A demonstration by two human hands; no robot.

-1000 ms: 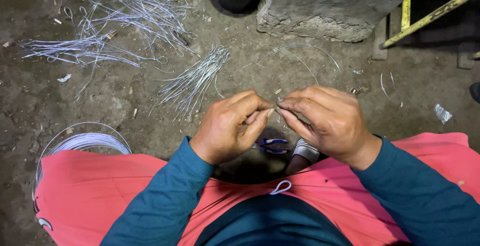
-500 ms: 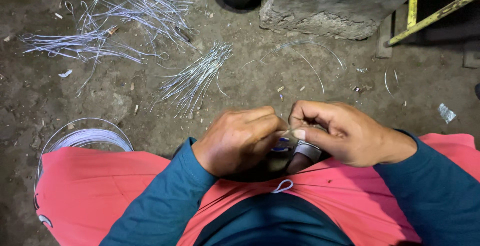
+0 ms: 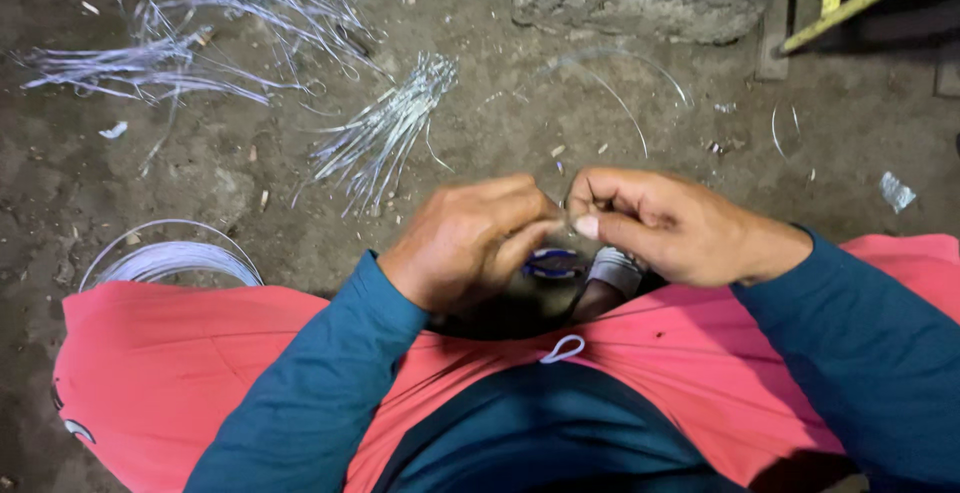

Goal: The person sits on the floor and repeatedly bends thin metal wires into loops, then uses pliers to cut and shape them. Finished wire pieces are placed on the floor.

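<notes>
Fingers of both hands pinched together on a thin wire piece, above blue-handled pliers.

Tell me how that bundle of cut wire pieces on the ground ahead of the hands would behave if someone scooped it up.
The bundle of cut wire pieces looks loose and untied, its ends fanned out, so it would probably splay and shed strands. The pieces are thin and nearly straight, likely springy rather than floppy. Being so fine, the bundle is probably light, and single strands may slip through fingers.
</notes>
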